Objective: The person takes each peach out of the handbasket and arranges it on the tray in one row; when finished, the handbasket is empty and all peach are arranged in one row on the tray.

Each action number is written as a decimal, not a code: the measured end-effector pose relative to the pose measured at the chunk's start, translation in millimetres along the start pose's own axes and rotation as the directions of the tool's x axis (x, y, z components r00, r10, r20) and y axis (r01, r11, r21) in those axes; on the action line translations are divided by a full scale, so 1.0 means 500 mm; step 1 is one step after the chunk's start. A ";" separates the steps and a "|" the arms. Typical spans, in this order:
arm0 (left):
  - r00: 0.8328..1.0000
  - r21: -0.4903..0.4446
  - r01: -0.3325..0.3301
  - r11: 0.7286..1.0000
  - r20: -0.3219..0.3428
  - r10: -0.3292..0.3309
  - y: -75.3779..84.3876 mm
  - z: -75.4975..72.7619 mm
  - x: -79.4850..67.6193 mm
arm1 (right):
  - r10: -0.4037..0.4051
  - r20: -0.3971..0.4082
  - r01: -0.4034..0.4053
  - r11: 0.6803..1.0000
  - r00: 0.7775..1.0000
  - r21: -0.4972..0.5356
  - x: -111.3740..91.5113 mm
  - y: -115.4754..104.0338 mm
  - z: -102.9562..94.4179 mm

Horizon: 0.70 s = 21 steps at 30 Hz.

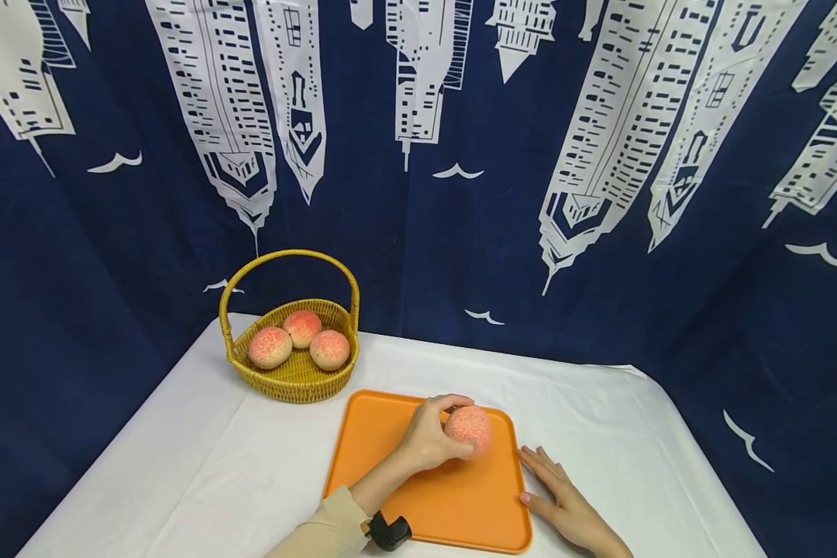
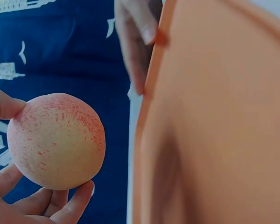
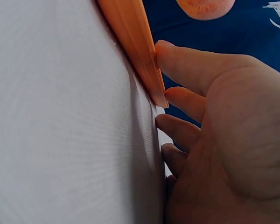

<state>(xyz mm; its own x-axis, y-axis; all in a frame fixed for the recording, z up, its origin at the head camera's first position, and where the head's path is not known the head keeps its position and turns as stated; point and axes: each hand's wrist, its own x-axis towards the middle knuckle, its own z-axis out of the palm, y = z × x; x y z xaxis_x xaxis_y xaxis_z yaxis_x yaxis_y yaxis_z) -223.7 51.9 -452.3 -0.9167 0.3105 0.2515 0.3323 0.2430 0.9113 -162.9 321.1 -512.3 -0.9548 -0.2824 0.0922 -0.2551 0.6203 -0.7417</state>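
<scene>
My left hand (image 1: 428, 440) grips a pink-and-cream peach (image 1: 471, 431), thumb on one side and fingers on the other. In the left wrist view the peach (image 2: 58, 140) is held up off the surface, beside the tray. Below it in the head view lies a rectangular orange tray (image 1: 460, 508). At the tray's right edge is my right hand (image 1: 561, 502), its fingers extended. Seen from the right wrist, the thumb and a finger of that hand (image 3: 242, 126) touch the tray's rim (image 3: 135, 46).
A yellow woven basket (image 1: 300, 394) with a tall arched handle stands at the back left, holding three peaches (image 1: 330, 350). White cloth (image 1: 202, 457) covers the table. Behind hangs a navy curtain (image 1: 418, 248) printed with white buildings and birds.
</scene>
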 end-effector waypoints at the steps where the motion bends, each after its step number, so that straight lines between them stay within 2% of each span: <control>1: 1.000 0.005 0.000 1.000 0.003 0.000 -0.001 0.011 0.001 | -0.008 0.000 0.008 1.000 1.000 -0.002 0.000 0.000 0.000; 8: 0.999 0.036 0.001 0.999 0.034 -0.002 -0.008 0.068 0.004 | -0.081 -0.021 0.081 0.996 0.996 -0.030 0.000 0.001 0.001; 14: 0.999 0.068 0.007 0.998 0.052 -0.010 -0.025 0.101 0.000 | -0.009 -0.009 0.009 1.000 1.000 -0.001 0.000 0.002 0.000; 21: 0.997 0.123 -0.009 0.992 0.074 0.000 -0.035 0.120 -0.004 | -0.010 -0.011 0.010 1.000 1.000 0.003 0.000 0.002 0.001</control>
<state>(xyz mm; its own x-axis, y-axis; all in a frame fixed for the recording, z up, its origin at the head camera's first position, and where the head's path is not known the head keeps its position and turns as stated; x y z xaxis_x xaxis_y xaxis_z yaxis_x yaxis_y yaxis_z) -214.2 102.3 -488.2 -0.8980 0.3774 0.2264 0.3651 0.3516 0.8620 -162.8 321.4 -513.2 -0.9538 -0.2806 0.1072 -0.2644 0.6151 -0.7428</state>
